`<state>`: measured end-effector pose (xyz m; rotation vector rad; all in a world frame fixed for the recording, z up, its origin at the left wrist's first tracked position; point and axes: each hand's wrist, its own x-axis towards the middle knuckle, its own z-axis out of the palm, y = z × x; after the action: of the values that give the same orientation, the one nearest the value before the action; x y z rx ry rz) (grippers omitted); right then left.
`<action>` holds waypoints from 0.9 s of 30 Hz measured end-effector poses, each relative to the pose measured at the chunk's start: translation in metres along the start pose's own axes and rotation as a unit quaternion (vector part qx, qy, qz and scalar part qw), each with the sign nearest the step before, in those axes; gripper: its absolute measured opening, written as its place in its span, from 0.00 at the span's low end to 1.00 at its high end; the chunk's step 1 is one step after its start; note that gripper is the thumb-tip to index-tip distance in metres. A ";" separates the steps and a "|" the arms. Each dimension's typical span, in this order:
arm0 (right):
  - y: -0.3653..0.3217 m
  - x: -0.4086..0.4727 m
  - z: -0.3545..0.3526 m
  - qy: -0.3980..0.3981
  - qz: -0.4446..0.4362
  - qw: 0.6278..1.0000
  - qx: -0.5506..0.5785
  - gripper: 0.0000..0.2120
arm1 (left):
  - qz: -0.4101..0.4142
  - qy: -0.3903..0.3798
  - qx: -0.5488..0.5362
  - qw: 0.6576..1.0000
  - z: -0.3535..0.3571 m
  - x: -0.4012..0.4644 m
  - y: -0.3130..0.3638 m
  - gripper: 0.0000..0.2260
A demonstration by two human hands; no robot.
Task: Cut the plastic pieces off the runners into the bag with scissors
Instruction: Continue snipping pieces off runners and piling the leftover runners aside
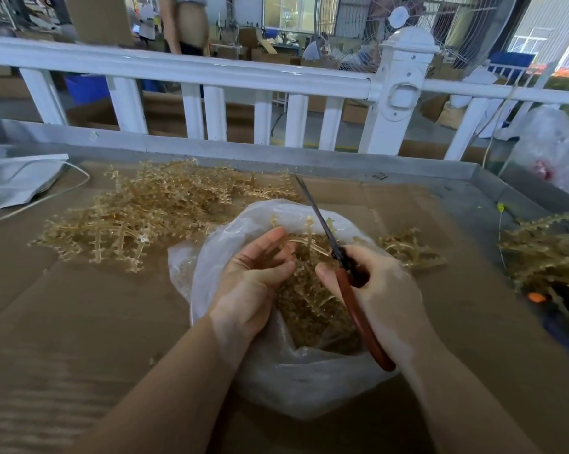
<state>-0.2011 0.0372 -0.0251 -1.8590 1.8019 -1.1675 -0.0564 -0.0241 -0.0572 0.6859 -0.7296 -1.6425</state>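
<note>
I am looking down at both my bare hands over a crumpled clear plastic bag (276, 381) that lies open on a cardboard-covered worktop (80, 322). My left hand (253, 280) hovers palm up over the bag's mouth, its fingers (273, 239) loosely curved and touching a translucent amber plastic runner with small pieces along its branches (304, 239); I cannot tell whether they truly grip it. My right hand (384, 290) is wrapped around the red-brown handles of long scissors (358, 306), whose dark blades point up and away from me, drawn together, crossing over the runner. The bag already holds a heap of small amber cut pieces (306, 306). To the left of the bag, a large tangled pile of amber runners (145, 214) lies on the worktop. A smaller amber pile (545, 257) sits at the far right edge. Behind the worktop runs a white railing (211, 73), with a large metal fan (401, 18) beyond.
</note>
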 end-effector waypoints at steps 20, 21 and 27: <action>0.017 0.010 -0.019 0.104 0.029 0.990 0.096 0.17 | 0.016 -0.035 -0.028 0.999 -0.006 0.003 -0.003 0.24; 0.017 0.011 -0.019 0.096 0.033 0.991 0.088 0.16 | 0.014 -0.030 -0.022 0.999 -0.006 0.003 -0.002 0.24; 0.023 0.014 -0.015 0.068 0.070 0.995 0.006 0.13 | 0.004 0.002 -0.046 0.999 0.000 0.001 0.005 0.24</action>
<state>-0.2293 0.0250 -0.0276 -1.6529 1.9564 -1.2774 -0.0540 -0.0259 -0.0534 0.6191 -0.6500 -1.6563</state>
